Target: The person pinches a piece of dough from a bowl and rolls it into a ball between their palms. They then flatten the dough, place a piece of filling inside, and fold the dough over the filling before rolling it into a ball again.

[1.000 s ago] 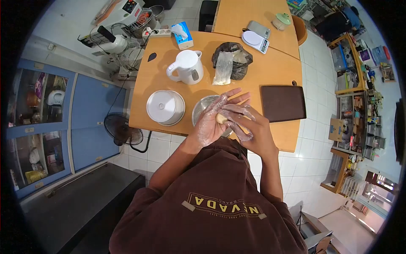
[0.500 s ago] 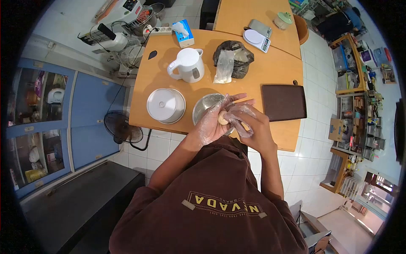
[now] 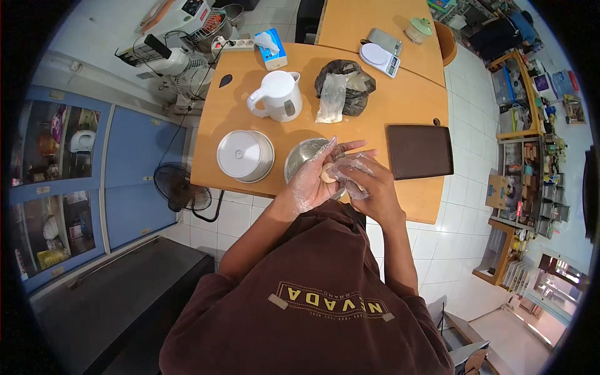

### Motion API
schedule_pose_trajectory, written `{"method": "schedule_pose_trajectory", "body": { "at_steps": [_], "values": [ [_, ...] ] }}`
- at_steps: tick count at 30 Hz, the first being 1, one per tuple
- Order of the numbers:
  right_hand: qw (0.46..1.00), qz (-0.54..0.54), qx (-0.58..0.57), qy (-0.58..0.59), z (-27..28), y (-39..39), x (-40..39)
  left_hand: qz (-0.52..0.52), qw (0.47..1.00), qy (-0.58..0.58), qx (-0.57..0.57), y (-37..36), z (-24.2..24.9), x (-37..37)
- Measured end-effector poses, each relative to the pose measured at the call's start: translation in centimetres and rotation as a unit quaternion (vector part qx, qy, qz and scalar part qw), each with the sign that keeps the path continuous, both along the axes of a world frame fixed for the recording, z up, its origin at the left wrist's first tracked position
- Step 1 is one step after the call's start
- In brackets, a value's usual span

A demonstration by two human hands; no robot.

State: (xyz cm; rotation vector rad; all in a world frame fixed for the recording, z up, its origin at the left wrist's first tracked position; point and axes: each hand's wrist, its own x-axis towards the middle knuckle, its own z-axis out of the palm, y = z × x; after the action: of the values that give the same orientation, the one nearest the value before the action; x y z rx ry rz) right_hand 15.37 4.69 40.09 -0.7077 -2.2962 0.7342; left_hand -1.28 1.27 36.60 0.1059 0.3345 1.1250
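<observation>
My left hand (image 3: 312, 182), coated in white powder, is cupped palm up with a small pale dough ball (image 3: 327, 173) on it. From the right, my right hand (image 3: 364, 179), in a thin clear plastic glove, presses its bent fingers against the ball and partly covers it. Both hands are over the table's front edge. Behind my left hand is a metal bowl (image 3: 299, 156), its right part hidden by the hands. A white lidded tub (image 3: 245, 156) stands left of the bowl.
A white kettle (image 3: 279, 98), a black plastic bag (image 3: 355, 94) and a tissue box (image 3: 272, 53) stand farther back on the table (image 3: 212, 119). Kitchen scales (image 3: 380, 58) lie at the back right. A dark tray (image 3: 419, 151) is right of my hands.
The fingers of my right hand have curled in closer over the dough ball. My left hand has barely moved.
</observation>
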Motion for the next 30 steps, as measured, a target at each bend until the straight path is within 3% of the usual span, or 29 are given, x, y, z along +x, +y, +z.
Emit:
{"method": "schedule_pose_trajectory", "body": {
  "at_steps": [8, 14, 20, 26, 30],
  "values": [
    [0.996, -0.064, -0.047, 0.051, -0.1, -0.5, -0.4, 0.037, 0.992, 0.113, 0.045, -0.3, -1.1, -0.3],
    [0.993, -0.094, -0.058, 0.043, 0.0, -1.7, -1.6, 0.175, 0.953, 0.237, 0.075, -0.3, -0.5, 0.9],
    [0.990, -0.110, -0.048, 0.071, -0.9, -2.3, -2.3, 0.230, 0.945, 0.218, 0.077, -0.2, 0.0, 1.4],
    [0.987, -0.111, -0.068, 0.090, -1.1, -2.4, -1.9, 0.200, 0.952, 0.220, 0.070, -0.4, -0.6, 1.4],
    [0.983, -0.132, -0.077, 0.104, 0.2, -2.0, -1.8, 0.165, 0.973, 0.160, 0.019, -0.4, 0.3, 1.0]
  ]
}}
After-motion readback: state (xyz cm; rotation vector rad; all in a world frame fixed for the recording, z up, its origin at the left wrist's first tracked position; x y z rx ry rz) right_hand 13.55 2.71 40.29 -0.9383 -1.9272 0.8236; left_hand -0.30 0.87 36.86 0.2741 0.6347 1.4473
